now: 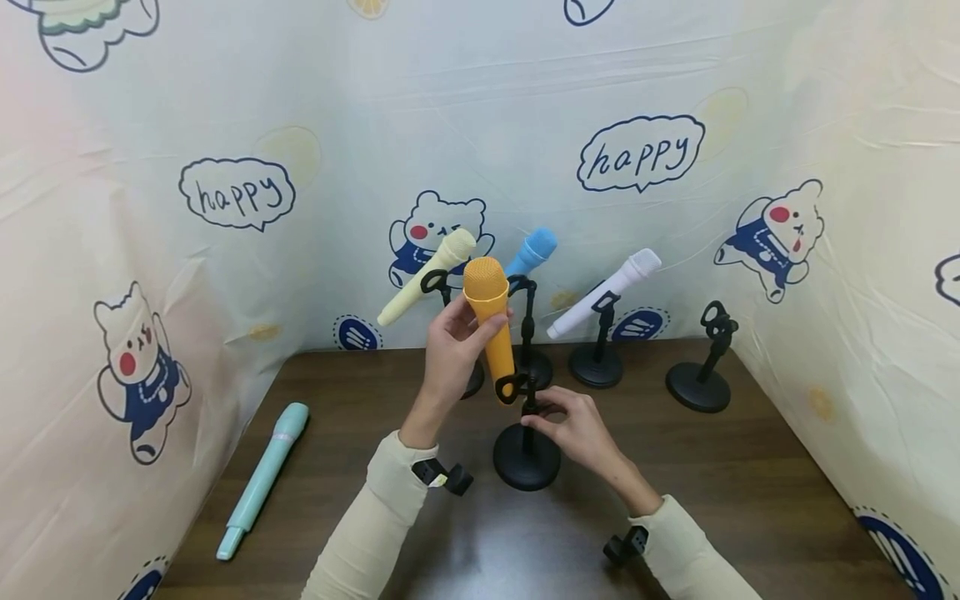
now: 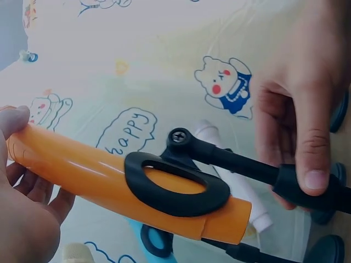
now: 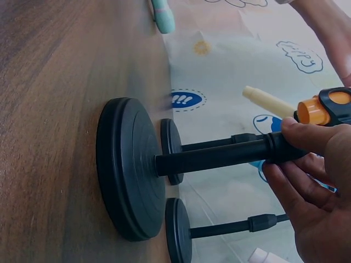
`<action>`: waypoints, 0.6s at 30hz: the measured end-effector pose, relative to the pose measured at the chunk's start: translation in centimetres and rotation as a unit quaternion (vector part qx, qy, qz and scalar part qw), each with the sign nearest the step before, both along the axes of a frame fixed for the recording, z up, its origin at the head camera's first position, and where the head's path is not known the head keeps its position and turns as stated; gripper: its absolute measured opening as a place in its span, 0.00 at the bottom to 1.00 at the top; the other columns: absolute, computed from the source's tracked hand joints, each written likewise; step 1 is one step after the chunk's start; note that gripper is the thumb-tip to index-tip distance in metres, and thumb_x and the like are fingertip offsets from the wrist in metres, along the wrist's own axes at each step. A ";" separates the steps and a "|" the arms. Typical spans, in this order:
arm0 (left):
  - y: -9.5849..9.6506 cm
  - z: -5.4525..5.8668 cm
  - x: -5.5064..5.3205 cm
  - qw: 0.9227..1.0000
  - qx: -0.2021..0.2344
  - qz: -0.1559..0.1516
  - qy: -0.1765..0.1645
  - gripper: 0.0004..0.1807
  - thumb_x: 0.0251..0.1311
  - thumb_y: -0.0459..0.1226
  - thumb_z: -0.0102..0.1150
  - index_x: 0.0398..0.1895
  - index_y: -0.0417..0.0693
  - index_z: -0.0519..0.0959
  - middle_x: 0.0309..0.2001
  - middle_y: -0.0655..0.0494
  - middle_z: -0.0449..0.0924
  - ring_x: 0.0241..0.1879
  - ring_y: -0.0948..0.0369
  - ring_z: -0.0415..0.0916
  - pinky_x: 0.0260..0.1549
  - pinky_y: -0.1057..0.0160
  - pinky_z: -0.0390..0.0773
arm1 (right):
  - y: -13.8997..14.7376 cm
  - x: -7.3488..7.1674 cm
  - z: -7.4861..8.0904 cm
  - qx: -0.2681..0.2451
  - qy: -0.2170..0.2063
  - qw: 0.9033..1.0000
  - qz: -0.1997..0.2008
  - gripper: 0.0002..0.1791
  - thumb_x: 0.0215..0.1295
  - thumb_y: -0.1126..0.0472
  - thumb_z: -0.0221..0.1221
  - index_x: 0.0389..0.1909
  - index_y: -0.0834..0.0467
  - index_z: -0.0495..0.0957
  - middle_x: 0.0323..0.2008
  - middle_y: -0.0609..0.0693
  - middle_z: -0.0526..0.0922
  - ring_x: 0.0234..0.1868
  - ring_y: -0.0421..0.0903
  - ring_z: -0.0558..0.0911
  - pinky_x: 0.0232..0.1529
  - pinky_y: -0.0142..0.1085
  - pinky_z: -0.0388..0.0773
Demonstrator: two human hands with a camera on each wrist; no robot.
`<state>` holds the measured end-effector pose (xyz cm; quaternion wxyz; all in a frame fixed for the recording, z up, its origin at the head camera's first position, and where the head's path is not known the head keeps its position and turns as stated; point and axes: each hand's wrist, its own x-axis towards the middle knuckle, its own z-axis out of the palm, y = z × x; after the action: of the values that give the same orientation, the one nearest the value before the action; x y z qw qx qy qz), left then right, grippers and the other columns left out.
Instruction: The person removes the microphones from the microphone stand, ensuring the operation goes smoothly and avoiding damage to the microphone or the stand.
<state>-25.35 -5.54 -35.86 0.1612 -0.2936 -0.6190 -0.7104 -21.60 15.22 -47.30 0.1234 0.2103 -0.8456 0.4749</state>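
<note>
My left hand (image 1: 452,346) grips an orange microphone (image 1: 487,287) just below its mesh head, thumb in front. The lower end of the orange body passes through the black ring clip (image 2: 178,189) of a desk stand, seen closely in the left wrist view. My right hand (image 1: 581,425) pinches the stand's upright at the collar (image 3: 282,145), between thumb and fingers. The stand's round black base (image 1: 527,458) rests on the table. In the right wrist view the orange tip (image 3: 313,111) shows in the clip beside my fingers.
Behind stand a cream microphone (image 1: 427,279), a blue microphone (image 1: 532,252) and a lilac microphone (image 1: 603,292), each on a black stand. A bare stand (image 1: 701,385) is at the right. A mint microphone (image 1: 264,479) lies at the left on the wooden table (image 1: 360,400).
</note>
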 end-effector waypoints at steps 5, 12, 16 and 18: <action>-0.1 0.4 -0.1 1.000 0.006 0.004 0.008 0.27 0.73 0.39 0.67 0.69 0.33 0.74 0.55 0.29 0.82 0.52 0.61 0.87 0.67 0.55 0.81 | 0.0 -0.1 0.0 -0.003 0.005 1.000 0.003 0.12 0.61 0.65 0.77 0.45 0.59 0.88 0.42 0.52 0.91 0.41 0.48 0.91 0.47 0.48 0.90; -0.4 1.1 -0.1 1.000 0.013 0.004 0.014 0.25 0.74 0.35 0.64 0.69 0.33 0.73 0.54 0.30 0.82 0.52 0.62 0.86 0.65 0.58 0.83 | -0.2 0.0 0.0 -0.001 0.005 1.000 0.000 0.12 0.61 0.64 0.77 0.45 0.58 0.88 0.42 0.51 0.91 0.41 0.47 0.91 0.47 0.46 0.90; -0.6 1.5 -0.1 0.999 0.028 0.005 0.019 0.23 0.74 0.32 0.62 0.68 0.32 0.73 0.54 0.35 0.84 0.51 0.58 0.86 0.65 0.58 0.82 | -0.2 -0.1 -0.1 0.001 0.010 1.000 -0.006 0.12 0.60 0.64 0.77 0.44 0.58 0.89 0.42 0.50 0.91 0.40 0.46 0.91 0.46 0.42 0.91; -0.8 1.8 0.0 0.999 0.039 0.003 0.020 0.22 0.74 0.31 0.61 0.68 0.32 0.73 0.53 0.41 0.84 0.51 0.56 0.87 0.65 0.57 0.82 | -0.2 -0.1 -0.2 0.005 0.012 1.000 -0.010 0.12 0.60 0.64 0.77 0.44 0.58 0.89 0.42 0.50 0.91 0.40 0.46 0.91 0.45 0.38 0.91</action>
<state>-25.40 -6.30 -34.09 0.1872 -0.2988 -0.5883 -0.7277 -21.65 15.03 -47.46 0.1373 0.2082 -0.8483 0.4670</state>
